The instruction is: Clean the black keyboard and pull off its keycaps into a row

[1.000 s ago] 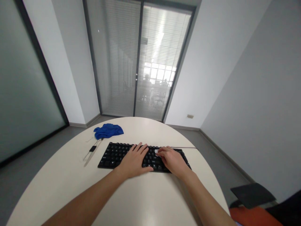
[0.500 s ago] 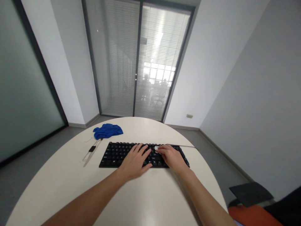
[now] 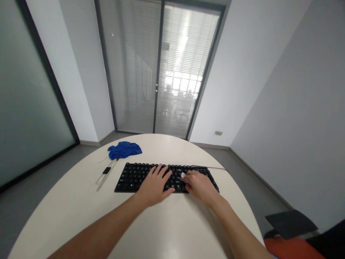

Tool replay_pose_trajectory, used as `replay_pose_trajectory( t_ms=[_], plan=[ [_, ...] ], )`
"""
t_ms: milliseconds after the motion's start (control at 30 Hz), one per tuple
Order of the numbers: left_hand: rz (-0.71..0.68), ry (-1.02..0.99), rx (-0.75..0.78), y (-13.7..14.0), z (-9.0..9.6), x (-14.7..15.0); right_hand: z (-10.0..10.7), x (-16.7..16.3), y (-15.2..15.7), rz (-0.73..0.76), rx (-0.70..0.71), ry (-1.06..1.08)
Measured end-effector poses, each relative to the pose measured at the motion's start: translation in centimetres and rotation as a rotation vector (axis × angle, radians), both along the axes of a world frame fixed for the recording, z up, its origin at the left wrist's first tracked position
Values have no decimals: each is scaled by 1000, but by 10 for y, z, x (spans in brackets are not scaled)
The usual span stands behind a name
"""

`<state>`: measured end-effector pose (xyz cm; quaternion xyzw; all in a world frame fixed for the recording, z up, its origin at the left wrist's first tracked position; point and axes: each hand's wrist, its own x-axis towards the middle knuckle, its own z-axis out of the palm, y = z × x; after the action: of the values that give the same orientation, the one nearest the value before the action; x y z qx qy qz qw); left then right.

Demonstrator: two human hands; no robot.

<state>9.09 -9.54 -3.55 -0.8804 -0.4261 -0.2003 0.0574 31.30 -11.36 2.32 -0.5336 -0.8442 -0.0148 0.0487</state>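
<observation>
A black keyboard point(image 3: 129, 180) lies flat on the pale round table point(image 3: 167, 223), its long side facing me. Across its middle keys rests my left hand point(image 3: 155, 184), palm down with the fingers spread and nothing held. My right hand point(image 3: 198, 183) is over the right part of the keys, fingers closed round a small white wad point(image 3: 183, 175) that looks like tissue or a wipe. Only a bit of the wad pokes out past the fingertips; the rest is hidden.
A crumpled blue cloth point(image 3: 124, 149) lies on the table's far left. Beside it are a white cord with a black piece point(image 3: 106, 170) and a thin pale stick point(image 3: 106, 180). The keyboard cable point(image 3: 215, 167) runs off to the right. An orange-seated chair point(image 3: 291, 248) stands at lower right.
My right hand has drawn the white wad slightly toward me, from the upper keys to lower ones. My left hand stays in place on the keyboard.
</observation>
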Motion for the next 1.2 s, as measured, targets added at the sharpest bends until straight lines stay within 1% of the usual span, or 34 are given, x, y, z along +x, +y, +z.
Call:
replay_pose_trajectory(
  t_ms=[133,233,333,567,633,733,800,900,1067,1133,1200],
  plan=[
    [-4,-8,1,1,-1,0,-4,2,1,29,33,87],
    [-7,-7,-2,1,-1,0,-11,-1,4,105,73,164],
    [-13,-4,-8,1,0,0,-16,-3,6,141,70,148],
    [-14,-10,-6,0,0,-1,-6,7,5,33,56,55],
    [-15,-15,1,1,0,-1,-6,7,5,47,72,81],
    [-14,-16,4,1,-1,-1,-10,-1,4,144,95,128],
    [-11,-15,2,1,-1,-1,-14,-6,4,177,91,123],
    [-10,-16,-3,1,-1,-1,-14,-4,4,140,60,87],
    [-21,-23,-4,-1,3,-1,-4,14,7,40,22,53],
    [-23,-21,-2,-2,3,-1,-1,17,7,53,31,85],
    [-21,-17,-4,-2,4,-1,0,14,4,113,52,149]
  ],
)
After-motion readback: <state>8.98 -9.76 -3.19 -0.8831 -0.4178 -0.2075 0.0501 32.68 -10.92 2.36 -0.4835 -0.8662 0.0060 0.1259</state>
